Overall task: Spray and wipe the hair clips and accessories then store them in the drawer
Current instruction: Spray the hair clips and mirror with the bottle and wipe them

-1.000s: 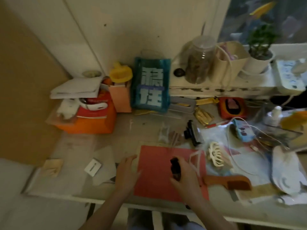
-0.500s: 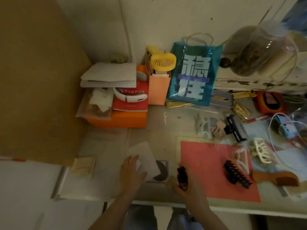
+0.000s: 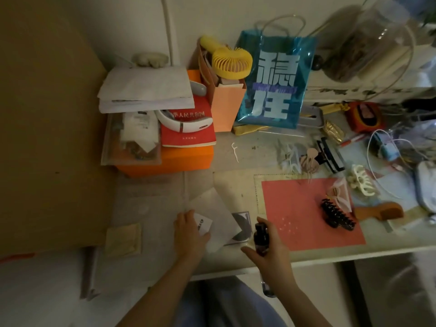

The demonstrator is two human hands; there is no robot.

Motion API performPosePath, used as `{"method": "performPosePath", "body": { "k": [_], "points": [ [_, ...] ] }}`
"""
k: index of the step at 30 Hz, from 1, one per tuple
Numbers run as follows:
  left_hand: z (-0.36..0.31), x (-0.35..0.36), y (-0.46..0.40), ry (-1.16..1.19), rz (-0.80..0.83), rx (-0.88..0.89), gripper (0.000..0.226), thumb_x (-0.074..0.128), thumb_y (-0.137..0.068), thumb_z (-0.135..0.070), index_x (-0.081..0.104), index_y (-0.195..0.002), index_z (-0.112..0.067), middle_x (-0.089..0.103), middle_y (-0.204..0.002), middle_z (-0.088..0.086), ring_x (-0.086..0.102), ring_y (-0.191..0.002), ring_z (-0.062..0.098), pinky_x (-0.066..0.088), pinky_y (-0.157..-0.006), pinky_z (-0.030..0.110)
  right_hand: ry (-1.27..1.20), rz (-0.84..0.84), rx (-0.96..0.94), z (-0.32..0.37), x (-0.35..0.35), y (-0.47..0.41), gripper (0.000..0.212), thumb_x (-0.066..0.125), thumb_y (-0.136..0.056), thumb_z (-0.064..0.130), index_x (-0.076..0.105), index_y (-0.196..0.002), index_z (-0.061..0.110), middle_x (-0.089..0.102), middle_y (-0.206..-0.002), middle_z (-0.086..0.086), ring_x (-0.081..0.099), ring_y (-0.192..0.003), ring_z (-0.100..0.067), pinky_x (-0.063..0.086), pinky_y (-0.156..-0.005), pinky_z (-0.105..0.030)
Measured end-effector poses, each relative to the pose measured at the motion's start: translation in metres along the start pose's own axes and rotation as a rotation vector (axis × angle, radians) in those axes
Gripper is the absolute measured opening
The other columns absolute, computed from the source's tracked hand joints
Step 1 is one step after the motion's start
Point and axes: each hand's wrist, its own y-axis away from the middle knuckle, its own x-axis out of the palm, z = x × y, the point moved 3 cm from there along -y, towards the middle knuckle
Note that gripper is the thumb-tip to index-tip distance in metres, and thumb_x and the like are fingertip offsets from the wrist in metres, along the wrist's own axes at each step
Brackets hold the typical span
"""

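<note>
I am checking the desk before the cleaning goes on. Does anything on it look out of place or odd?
Yes. A used-looking floss pick lies loose on the bare desk beside the orange box; it does not belong among the hair things. Small pale specks dot the red mat near the black claw clip; spray or crumbs, I cannot tell.

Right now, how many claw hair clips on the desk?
4 clear: black claw clip on the red mat, cream clip right of it, pink clip and black rectangular clip behind. More may hide in clutter.
</note>
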Motion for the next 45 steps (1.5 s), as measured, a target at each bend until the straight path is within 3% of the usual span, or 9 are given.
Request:
{"method": "performPosePath", "body": {
  "k": [8,13,16,20,25,30,34,39,45],
  "points": [
    [0.011,-0.005,-0.008,0.105,0.076,0.017,0.066,0.081,-0.066,-0.023,0.048,-0.123,-0.016,0.043,-0.122,0.005,0.042,-0.112,0.022,0.040,-0.083,0.025,-0.092,-0.067,-0.003,0.011,-0.003,-0.018,0.066,0.081,-0.069,0.011,0.043,-0.121,0.024,0.057,-0.091,0.016,0.058,-0.076,0.014,0.045,-0.061,-0.005],
    [0.003,-0.009,-0.013,0.205,0.138,0.063,0.071,0.083,-0.065,-0.019,0.047,-0.126,-0.017,0.042,-0.119,0.001,0.044,-0.111,0.021,0.045,-0.090,0.030,-0.200,-0.084,0.029,0.006,-0.009,-0.030,0.051,0.069,-0.081,0.007,0.044,-0.120,0.025,0.060,-0.092,0.008,0.060,-0.076,0.009,0.047,-0.063,-0.008],
    [-0.009,-0.015,-0.014,0.308,0.118,0.087,0.069,0.085,-0.063,-0.016,0.048,-0.121,-0.023,0.040,-0.112,-0.007,0.048,-0.107,0.017,0.049,-0.084,0.031,-0.280,-0.086,0.046,0.001,-0.014,-0.039,0.051,0.057,-0.084,-0.003,0.043,-0.117,0.034,0.060,-0.100,0.004,0.061,-0.088,-0.006,0.050,-0.070,-0.019],
    [-0.026,-0.027,-0.013,0.416,0.095,0.112,0.067,0.085,-0.062,-0.014,0.046,-0.113,-0.032,0.049,-0.111,-0.007,0.052,-0.101,0.013,0.052,-0.080,0.031,-0.321,-0.123,0.038,0.001,-0.026,-0.056,0.044,0.058,-0.085,-0.001,0.047,-0.102,0.038,0.060,-0.098,0.002,0.059,-0.091,-0.015,0.052,-0.081,-0.037],
    [-0.053,-0.046,-0.014,0.467,0.079,0.202,0.063,0.084,-0.064,-0.013,0.049,-0.112,-0.032,0.053,-0.111,-0.006,0.053,-0.098,0.010,0.049,-0.072,0.020,-0.449,-0.138,0.029,0.004,-0.035,-0.073,0.048,0.070,-0.078,0.001,0.051,-0.117,0.024,0.060,-0.108,0.005,0.060,-0.100,-0.006,0.053,-0.081,-0.024],
    [-0.084,-0.063,-0.010,0.489,0.075,0.289,0.059,0.083,-0.065,-0.012,0.054,-0.114,-0.024,0.056,-0.107,-0.009,0.056,-0.094,0.007,0.050,-0.065,0.015,-0.447,-0.175,-0.002,0.003,-0.041,-0.084,0.039,0.072,-0.069,-0.009,0.062,-0.100,0.012,0.066,-0.093,0.003,0.063,-0.085,0.001,0.051,-0.073,-0.017],
    [-0.102,-0.072,-0.007,0.488,0.084,0.334,0.058,0.082,-0.067,-0.012,0.051,-0.114,-0.029,0.052,-0.104,-0.017,0.055,-0.094,0.005,0.048,-0.056,0.008,-0.512,-0.179,-0.007,0.000,-0.039,-0.092,0.045,0.072,-0.065,-0.015,0.067,-0.097,0.016,0.069,-0.093,0.012,0.063,-0.085,0.006,0.049,-0.073,-0.011],
    [-0.112,-0.079,-0.005,0.461,0.071,0.342,0.060,0.082,-0.068,-0.013,0.050,-0.116,-0.028,0.052,-0.109,-0.006,0.056,-0.096,0.010,0.046,-0.056,0.008,-0.501,-0.178,0.056,-0.020,-0.029,-0.093,0.048,0.078,-0.063,-0.010,0.068,-0.094,0.024,0.070,-0.092,0.010,0.065,-0.086,0.003,0.051,-0.076,-0.017],
    [-0.116,-0.086,0.001,0.445,0.064,0.365,0.059,0.082,-0.068,-0.015,0.050,-0.115,-0.030,0.053,-0.112,-0.004,0.056,-0.095,0.010,0.047,-0.061,0.010,-0.486,-0.151,0.102,-0.034,-0.020,-0.085,0.054,0.081,-0.064,-0.003,0.067,-0.107,0.027,0.070,-0.106,0.007,0.063,-0.105,-0.012,0.049,-0.097,-0.030]
  ]
}}
